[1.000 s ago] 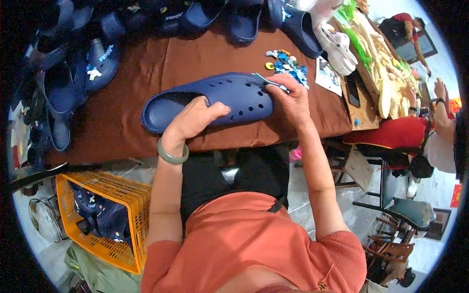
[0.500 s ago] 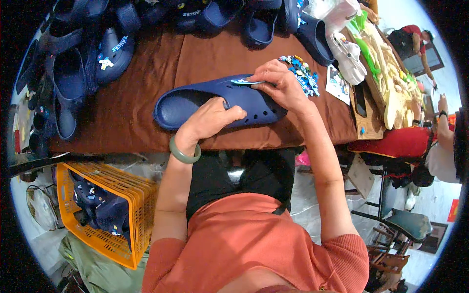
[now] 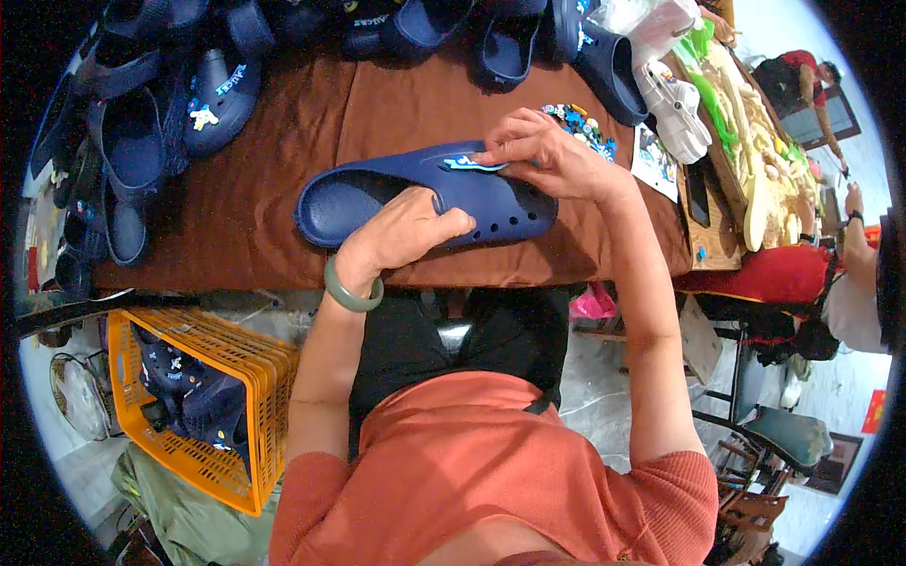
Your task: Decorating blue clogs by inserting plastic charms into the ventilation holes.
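Observation:
A navy foam clog (image 3: pixel 335 209) lies on its sole on the brown cloth in front of me, heel to the left and holed toe to the right. My left hand (image 3: pixel 404 229) grips it at the foot opening, fingers tucked inside and thumb on the upper; the fingertips are hidden. A long, flat white-and-blue shoe charm (image 3: pixel 464 163) rests against the far side of the upper. At its right end, my right hand (image 3: pixel 550 162) pinches it between thumb and fingers. Behind that hand lies a pile of small colourful charms (image 3: pixel 593 132), partly covered by it.
Navy clogs (image 3: pixel 222 104) line the table's left and far edges, some decorated. A white clog (image 3: pixel 675 113), printed card (image 3: pixel 654 165) and dark phone (image 3: pixel 696 195) sit at right. An orange crate (image 3: pixel 264 406) of clogs stands below left. Other people work at far right.
The charm now lies flatter against the clog's upper. My right hand has shifted slightly right and its forearm has swung outward; the left hand keeps its hold.

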Demonstrator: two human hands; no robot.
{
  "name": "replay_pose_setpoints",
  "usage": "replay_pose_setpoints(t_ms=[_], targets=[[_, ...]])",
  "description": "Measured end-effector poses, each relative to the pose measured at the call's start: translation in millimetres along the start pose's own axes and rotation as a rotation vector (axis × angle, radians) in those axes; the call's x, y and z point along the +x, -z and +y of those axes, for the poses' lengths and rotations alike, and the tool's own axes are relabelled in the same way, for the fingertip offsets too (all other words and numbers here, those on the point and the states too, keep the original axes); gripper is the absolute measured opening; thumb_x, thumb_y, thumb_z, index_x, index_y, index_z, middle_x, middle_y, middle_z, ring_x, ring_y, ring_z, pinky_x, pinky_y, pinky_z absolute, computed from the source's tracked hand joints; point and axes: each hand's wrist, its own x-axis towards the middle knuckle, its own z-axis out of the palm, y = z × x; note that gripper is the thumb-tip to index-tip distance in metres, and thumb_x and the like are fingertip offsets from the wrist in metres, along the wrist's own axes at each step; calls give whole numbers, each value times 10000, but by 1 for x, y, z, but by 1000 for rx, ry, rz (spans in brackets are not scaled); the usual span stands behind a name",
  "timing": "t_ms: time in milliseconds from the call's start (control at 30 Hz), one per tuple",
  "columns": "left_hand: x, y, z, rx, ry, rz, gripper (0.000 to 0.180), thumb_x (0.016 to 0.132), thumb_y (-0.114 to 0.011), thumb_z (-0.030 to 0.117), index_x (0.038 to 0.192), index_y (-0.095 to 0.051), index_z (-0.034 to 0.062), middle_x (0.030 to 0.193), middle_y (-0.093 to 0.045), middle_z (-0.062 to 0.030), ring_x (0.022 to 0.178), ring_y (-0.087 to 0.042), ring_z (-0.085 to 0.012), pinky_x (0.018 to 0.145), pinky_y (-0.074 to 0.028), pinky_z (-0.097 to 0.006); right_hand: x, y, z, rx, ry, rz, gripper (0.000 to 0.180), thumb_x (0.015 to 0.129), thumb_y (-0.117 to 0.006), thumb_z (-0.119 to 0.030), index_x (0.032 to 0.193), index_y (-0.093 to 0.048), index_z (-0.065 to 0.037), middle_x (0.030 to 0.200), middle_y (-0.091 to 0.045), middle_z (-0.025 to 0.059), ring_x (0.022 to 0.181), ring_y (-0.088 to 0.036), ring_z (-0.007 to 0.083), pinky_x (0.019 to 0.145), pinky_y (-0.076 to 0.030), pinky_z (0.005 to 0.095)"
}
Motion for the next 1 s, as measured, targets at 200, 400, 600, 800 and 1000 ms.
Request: replay_pose_setpoints(t_ms=[200,400,600,800,1000], targets=[[1,1,-1,-7,-28,6,271,808,-586,249,907,-640,1,815,-608,4,753,-519,-101,720,-449,-291,2,8,-7,46,-44,-98,245,872,-614,-285,1066,-706,-167,1068,-567,58,1044,-495,285,941,-379,436],[5,-3,-2,5,-149,52,244,831,-521,213,841,-558,-27,728,-559,-157,672,-495,-245,678,-428,-373,10,7,-7,-282,136,-70,253,789,-618,-232,1014,-712,-164,988,-559,21,1020,-506,231,940,-374,445],[8,3,-8,8,-42,24,233,836,-524,210,795,-543,-18,699,-543,-120,662,-480,-202,647,-409,-353,31,14,-17,-613,268,-309,295,739,-607,-174,1023,-677,-137,989,-570,7,1050,-524,208,916,-396,471],[31,10,-20,11,-171,83,269,851,-519,236,791,-563,-22,688,-540,-88,671,-479,-150,637,-396,-326,21,3,20,-54,-18,-320,340,869,-549,-130,1195,-617,-65,1009,-567,131,963,-565,319,857,-454,414],[23,10,-22,-94,-8,77,296,855,-528,255,789,-572,-31,675,-536,-70,662,-460,-130,633,-394,-307,-55,-16,53,50,-378,285,239,892,-613,-195,1049,-667,-23,1026,-637,162,967,-613,284,863,-474,355]])
